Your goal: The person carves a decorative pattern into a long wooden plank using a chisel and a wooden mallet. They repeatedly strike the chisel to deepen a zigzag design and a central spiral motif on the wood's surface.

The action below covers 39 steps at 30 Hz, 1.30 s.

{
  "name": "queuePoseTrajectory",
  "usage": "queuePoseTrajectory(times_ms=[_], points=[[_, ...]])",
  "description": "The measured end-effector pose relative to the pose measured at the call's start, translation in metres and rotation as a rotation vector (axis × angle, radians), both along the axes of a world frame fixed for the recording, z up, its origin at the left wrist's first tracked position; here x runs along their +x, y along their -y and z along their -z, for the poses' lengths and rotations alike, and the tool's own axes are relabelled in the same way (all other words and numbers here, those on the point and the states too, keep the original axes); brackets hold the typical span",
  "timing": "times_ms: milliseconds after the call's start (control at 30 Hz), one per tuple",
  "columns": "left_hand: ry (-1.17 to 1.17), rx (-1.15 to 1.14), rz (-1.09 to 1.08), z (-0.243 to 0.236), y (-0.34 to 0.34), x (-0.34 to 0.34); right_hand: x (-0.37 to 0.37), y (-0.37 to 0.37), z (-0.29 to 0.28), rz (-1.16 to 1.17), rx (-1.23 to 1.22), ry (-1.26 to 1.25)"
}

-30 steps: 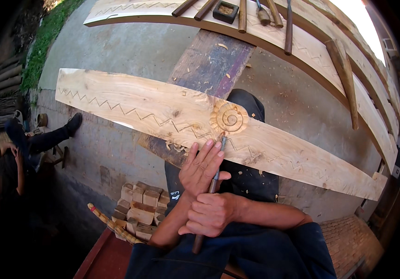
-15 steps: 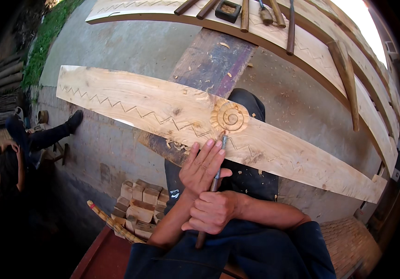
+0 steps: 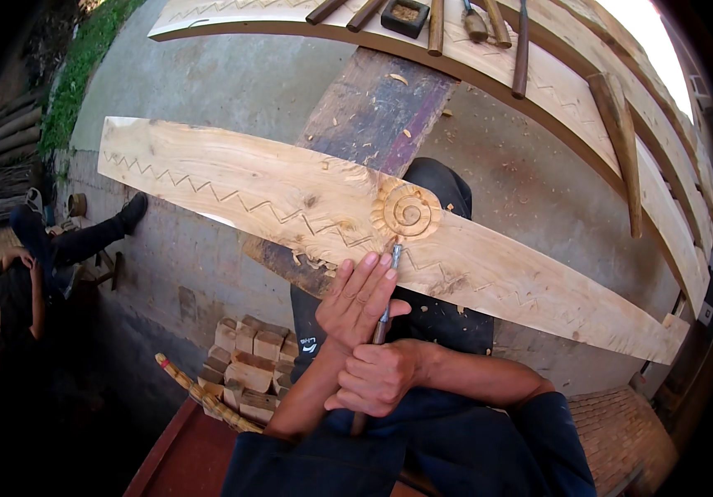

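Note:
A long, tapering pale board [image 3: 248, 166] lies across my lap, with a carved spiral rosette [image 3: 410, 211] near its middle and a zigzag groove along its length. My right hand [image 3: 377, 377] is closed round the wooden handle of a carving chisel [image 3: 390, 282]. The chisel's steel tip meets the wood just below the rosette. My left hand [image 3: 360, 300] lies on the board's near edge, fingers stretched out. The chisel's shaft runs between its fingers and thumb. Under my right fist, part of the handle is hidden.
A worn plank [image 3: 373, 108] supports the board from beneath. Beyond, curved boards [image 3: 572, 124] carry several tools, a small dark box [image 3: 404, 18] and a wooden mallet [image 3: 617, 149]. Wood blocks [image 3: 248, 373] are piled at lower left. Another person [image 3: 25, 282] sits far left.
The view has shifted a little, so the board sits slightly farther left. Both hands keep their places on the chisel and the board.

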<state>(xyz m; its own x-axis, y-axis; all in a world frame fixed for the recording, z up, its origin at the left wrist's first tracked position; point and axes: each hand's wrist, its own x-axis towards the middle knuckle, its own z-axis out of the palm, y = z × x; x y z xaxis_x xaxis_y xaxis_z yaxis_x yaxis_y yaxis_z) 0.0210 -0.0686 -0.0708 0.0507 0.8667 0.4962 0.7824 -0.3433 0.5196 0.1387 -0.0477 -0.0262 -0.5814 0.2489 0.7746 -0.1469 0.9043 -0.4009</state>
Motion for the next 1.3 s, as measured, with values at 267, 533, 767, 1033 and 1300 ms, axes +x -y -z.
queuePoseTrajectory(times_ms=[267, 533, 767, 1033, 1300], points=[[-0.013, 0.018, -0.011, 0.001, -0.002, 0.002, -0.003, -0.005, 0.004, -0.017, 0.000, -0.061], [-0.037, 0.014, -0.054, 0.003, 0.000, 0.006, 0.001, -0.011, 0.009, -0.029, -0.005, -0.047], [-0.071, -0.012, -0.048, 0.001, 0.001, 0.002, 0.000, -0.007, 0.006, -0.006, -0.023, -0.026], [-0.001, 0.044, 0.003, -0.002, -0.002, 0.001, 0.003, -0.002, -0.018, -0.023, -0.054, 0.059], [-0.027, 0.048, -0.001, -0.003, -0.003, 0.000, 0.006, -0.002, -0.021, -0.028, -0.059, 0.147]])
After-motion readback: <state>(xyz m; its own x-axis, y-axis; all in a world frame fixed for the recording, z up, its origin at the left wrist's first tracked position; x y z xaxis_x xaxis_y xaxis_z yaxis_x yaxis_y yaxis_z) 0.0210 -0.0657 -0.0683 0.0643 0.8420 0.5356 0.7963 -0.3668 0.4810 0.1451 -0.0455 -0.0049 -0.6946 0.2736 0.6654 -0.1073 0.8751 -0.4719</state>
